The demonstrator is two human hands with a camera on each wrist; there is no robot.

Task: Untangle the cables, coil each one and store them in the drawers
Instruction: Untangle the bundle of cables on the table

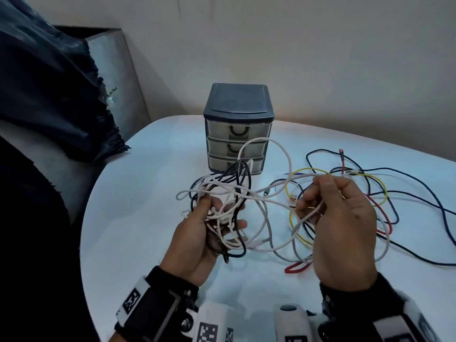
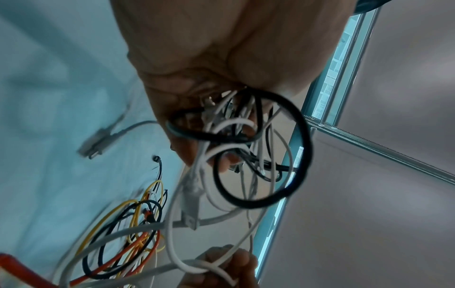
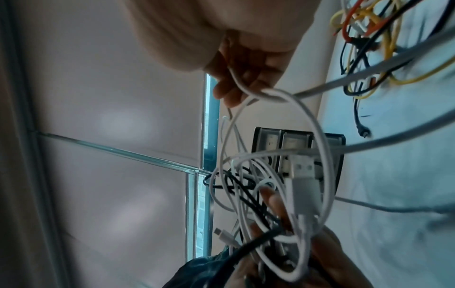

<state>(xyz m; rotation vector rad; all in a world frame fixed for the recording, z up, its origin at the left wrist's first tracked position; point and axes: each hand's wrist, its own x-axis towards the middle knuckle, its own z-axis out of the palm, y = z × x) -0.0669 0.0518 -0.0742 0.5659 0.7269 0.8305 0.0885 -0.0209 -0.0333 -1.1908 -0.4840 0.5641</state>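
Observation:
My left hand point(image 1: 209, 225) grips a tangled bundle of white and black cables point(image 1: 222, 191) above the table, fingers curled round the strands point(image 2: 236, 140). My right hand point(image 1: 318, 201) pinches one white cable point(image 1: 271, 201) that runs from that bundle; its fingers point(image 3: 236, 81) curl over the strand. A white USB plug point(image 3: 302, 171) hangs in the loops. On the table to the right lies a loose tangle of yellow, red, dark blue and white cables point(image 1: 370, 193). A small drawer unit point(image 1: 238, 127) with three translucent drawers, all pushed in, stands behind the hands.
The white table point(image 1: 148, 218) has a curved edge on the left. Dark blue fabric point(image 1: 49, 82) and a grey upholstered board point(image 1: 118, 70) sit beyond that edge. A plain wall rises behind the drawer unit.

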